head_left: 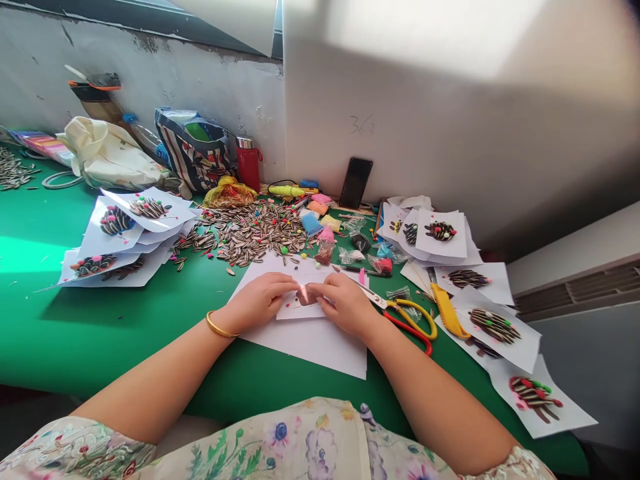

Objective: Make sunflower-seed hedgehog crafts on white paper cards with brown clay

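A flattened piece of brown modelling clay [306, 294] sits over a small white card [287, 312] in front of me. My left hand [261, 300] has its fingers closed together at the clay's left edge. From the other side, my right hand [349, 303] pinches the clay between thumb and fingers. Small coloured bits show on the card just below the clay. Under the card lies a larger sheet of white paper [330, 350]. Scissors [400, 312] with yellow and red handles rest right beside my right wrist.
Striped sunflower seeds [250, 230] lie heaped beyond the paper, near bagged coloured clay [313, 225]. Cards with seed-covered figures are stacked left [95, 233] and right [505, 327]. A yellow utility knife [449, 312], phone [356, 182] and red bottle [248, 165] are around.
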The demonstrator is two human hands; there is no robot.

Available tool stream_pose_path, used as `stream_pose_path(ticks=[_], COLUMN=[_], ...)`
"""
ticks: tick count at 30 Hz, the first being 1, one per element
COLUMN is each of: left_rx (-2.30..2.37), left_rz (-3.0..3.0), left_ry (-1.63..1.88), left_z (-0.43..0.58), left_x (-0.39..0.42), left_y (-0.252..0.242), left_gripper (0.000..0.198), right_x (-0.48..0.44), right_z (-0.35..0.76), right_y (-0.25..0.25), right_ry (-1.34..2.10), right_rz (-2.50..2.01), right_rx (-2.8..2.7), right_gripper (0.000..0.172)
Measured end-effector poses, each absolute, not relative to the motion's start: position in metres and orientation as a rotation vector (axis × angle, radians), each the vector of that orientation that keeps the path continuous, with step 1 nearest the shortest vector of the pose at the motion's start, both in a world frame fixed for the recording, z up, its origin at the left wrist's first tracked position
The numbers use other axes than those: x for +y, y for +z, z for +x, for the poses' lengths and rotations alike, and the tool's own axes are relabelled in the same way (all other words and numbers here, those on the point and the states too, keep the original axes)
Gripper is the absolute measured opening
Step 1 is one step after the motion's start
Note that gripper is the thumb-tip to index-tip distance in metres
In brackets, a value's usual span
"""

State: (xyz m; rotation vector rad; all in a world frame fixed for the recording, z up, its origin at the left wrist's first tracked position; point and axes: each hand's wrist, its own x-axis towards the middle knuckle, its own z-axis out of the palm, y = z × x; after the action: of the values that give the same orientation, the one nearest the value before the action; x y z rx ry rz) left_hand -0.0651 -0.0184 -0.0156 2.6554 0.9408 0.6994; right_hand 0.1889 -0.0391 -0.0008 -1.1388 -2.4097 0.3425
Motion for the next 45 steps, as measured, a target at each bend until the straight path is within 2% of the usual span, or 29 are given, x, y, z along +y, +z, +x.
stream_pose_path(ticks=[3, 7, 9, 15, 21, 36, 42, 45], left_rx=[0.940, 0.944, 0.952, 0.961, 0.920, 0.857, 0.866, 0.846], left_rz=[2.656, 2.658, 2.658, 2.678, 2.735, 2.793, 2.774, 2.793], left_ry=[0.674, 0.658, 0.652, 0.622, 0.616, 0.636, 0.638, 0.655], left_z=[-0.064, -0.060, -0.058, -0.057, -0.057, -0.050, -0.051, -0.051], left_x=[-0.019, -0.021, -0.022, -0.023, -0.026, -0.030, -0.031, -0.030], left_y=[-0.014, -0.008, -0.007, -0.007, -0.009, -0.006, -0.006, -0.005], left_gripper=[0.048, 0.045, 0.042, 0.036, 0.045, 0.033, 0.033, 0.037], right_x=[-0.039, -0.038, -0.039, -0.038, -0.030, -0.030, -0.031, -0.027], right_z=[0.186, 0.175, 0.169, 0.167, 0.182, 0.182, 0.180, 0.185], right_y=[-0.002, -0.010, -0.013, -0.014, -0.014, -0.015, -0.019, -0.016], right_ry=[0.358, 0.291, 0.268, 0.302, 0.405, 0.444, 0.413, 0.488], right_rz=[-1.201, -1.321, -1.377, -1.420, -1.487, -1.518, -1.533, -1.496], right_rx=[-2.421, -2.364, -2.350, -2.316, -2.251, -2.297, -2.267, -2.218], right_gripper=[0.031, 0.062, 0.067, 0.061, 0.056, 0.055, 0.062, 0.053])
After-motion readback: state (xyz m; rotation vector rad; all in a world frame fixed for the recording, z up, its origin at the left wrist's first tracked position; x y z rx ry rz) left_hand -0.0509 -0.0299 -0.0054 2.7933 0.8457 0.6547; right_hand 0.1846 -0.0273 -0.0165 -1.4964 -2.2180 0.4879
